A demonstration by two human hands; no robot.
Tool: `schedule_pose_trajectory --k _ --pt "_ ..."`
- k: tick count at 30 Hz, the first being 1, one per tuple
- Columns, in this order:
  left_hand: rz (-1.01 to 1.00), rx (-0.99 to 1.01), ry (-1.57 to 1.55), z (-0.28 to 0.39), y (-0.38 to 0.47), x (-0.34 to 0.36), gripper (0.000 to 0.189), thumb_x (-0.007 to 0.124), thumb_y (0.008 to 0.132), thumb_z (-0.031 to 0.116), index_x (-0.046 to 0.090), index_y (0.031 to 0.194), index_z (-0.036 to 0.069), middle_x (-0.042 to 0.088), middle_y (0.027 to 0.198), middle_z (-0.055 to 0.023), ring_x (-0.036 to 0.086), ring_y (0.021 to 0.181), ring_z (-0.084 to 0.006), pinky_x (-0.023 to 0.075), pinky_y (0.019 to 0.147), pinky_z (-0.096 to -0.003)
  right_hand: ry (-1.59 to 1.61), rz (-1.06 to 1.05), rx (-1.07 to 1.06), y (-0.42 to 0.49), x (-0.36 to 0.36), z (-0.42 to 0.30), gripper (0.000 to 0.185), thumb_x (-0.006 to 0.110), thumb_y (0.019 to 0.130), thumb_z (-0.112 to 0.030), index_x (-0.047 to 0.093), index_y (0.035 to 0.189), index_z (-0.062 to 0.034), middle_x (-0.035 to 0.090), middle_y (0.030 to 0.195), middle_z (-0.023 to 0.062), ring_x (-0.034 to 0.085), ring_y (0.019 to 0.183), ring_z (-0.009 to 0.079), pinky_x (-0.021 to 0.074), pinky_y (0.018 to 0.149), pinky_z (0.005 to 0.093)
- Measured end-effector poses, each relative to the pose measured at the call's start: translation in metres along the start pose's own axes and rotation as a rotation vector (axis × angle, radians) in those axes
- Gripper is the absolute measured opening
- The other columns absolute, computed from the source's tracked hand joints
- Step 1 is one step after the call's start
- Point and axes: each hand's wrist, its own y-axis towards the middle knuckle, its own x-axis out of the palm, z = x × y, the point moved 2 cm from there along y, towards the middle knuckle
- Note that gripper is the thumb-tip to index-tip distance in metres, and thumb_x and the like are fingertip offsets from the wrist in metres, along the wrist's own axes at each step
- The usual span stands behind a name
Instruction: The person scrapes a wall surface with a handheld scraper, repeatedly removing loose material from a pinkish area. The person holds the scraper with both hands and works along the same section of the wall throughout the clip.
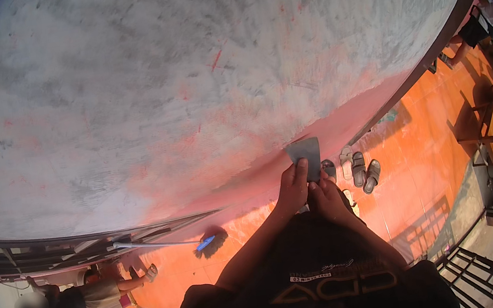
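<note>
Both of my hands are together in front of my dark T-shirt, just below a wall. A small flat grey sheet, possibly sandpaper, is pinched in my left hand, thumb on its near face. Close beside it, the fingers of my right hand grip the sheet's lower end. The sheet's upper edge overlaps the pink lower band of the wall in the view; I cannot tell whether they touch. Above this band, the wall is patchy grey-white with red marks and a pinkish fringe.
Several sandals stand on the orange tiled floor. A broom with a blue head leans at left. A person is at far left, another person at far right. Wooden chairs and a metal grille are on the right.
</note>
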Motion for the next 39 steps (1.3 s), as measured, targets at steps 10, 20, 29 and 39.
schedule_pose_trajectory --k 10,20,29,39 --pt "-0.005 0.075 0.016 -0.003 0.003 -0.003 0.040 0.034 0.105 0.033 0.055 0.097 -0.001 0.062 0.083 -0.0091 0.059 0.067 -0.0147 0.0494 0.065 -0.0274 -0.015 -0.049 0.062 0.003 -0.005 0.001 0.023 0.047 0.101 -0.021 0.050 0.082 -0.0094 0.047 0.062 -0.0061 0.043 0.052 0.0021 0.0338 0.048 0.0201" --pt "-0.006 0.012 0.018 -0.003 0.000 0.006 0.042 0.030 0.105 0.033 0.053 0.096 -0.001 0.059 0.078 -0.0098 0.059 0.070 -0.0163 0.0502 0.069 -0.0299 -0.097 -0.029 0.011 -0.004 -0.008 -0.018 0.018 0.049 0.099 -0.020 0.055 0.092 -0.0047 0.048 0.065 -0.0054 0.047 0.057 0.0027 0.0371 0.051 0.0204" --pt "0.023 0.026 0.011 0.004 0.006 0.009 0.040 0.031 0.105 0.032 0.052 0.095 -0.001 0.060 0.080 -0.0102 0.059 0.071 -0.0166 0.0499 0.069 -0.0302 -0.165 0.020 -0.015 0.003 -0.007 -0.023 0.020 0.050 0.099 -0.020 0.056 0.089 -0.0039 0.050 0.064 -0.0044 0.048 0.057 0.0025 0.0373 0.051 0.0202" --pt "0.046 0.162 -0.004 0.011 0.002 0.005 0.041 0.032 0.105 0.033 0.053 0.096 -0.001 0.060 0.080 -0.0092 0.058 0.070 -0.0156 0.0498 0.067 -0.0296 -0.093 -0.117 -0.003 0.016 -0.008 -0.009 0.018 0.051 0.099 -0.020 0.055 0.089 -0.0050 0.051 0.064 -0.0050 0.047 0.057 0.0023 0.0368 0.050 0.0204"
